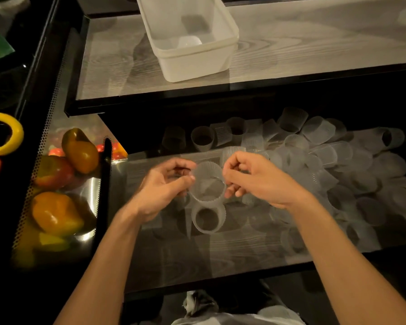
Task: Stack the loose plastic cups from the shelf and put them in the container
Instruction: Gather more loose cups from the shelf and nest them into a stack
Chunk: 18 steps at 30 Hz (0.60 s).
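Head view: cup (208, 181) pinched between left hand (167, 184) and right hand (256, 181).

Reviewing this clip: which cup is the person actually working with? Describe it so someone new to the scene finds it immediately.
Start at the lower shelf, strewn with translucent ribbed cups. Near its middle the left hand and right hand meet around the held cup. Unlike the loose cups lying on the shelf, it is pinched at its rim from both sides, mouth toward the camera, just above another upright cup.

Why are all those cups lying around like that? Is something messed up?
Yes. The loose cups lie jumbled on the lower shelf, many tipped sideways. Both hands, left hand and right hand, hold one cup. The container is nearly empty.
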Tool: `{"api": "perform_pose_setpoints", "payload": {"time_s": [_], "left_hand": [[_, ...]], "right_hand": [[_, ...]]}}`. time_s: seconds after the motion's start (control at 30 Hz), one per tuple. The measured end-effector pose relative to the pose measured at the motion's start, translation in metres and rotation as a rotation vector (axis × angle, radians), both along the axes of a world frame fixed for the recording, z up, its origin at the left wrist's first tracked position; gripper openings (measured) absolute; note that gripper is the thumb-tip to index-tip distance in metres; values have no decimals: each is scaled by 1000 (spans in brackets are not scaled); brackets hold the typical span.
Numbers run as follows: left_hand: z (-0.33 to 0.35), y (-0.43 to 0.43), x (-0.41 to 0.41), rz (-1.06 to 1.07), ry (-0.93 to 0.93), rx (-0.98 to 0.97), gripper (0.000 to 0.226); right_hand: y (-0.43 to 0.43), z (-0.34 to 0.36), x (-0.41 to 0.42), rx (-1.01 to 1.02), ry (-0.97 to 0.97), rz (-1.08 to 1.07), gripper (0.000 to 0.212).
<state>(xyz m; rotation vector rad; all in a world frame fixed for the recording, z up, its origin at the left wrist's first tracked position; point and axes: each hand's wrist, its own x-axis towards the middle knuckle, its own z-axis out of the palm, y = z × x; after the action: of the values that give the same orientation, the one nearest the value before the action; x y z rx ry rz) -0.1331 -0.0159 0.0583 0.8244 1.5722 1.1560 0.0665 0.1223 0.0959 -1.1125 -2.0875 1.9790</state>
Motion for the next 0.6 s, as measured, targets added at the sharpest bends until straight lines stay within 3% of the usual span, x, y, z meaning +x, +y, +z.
{"api": "perform_pose_setpoints", "payload": {"time_s": [0.6], "left_hand": [[-22, -34, 16, -59, 27, -95, 26]], "right_hand": [[-33, -30, 20, 81, -181, 192, 8]]}}
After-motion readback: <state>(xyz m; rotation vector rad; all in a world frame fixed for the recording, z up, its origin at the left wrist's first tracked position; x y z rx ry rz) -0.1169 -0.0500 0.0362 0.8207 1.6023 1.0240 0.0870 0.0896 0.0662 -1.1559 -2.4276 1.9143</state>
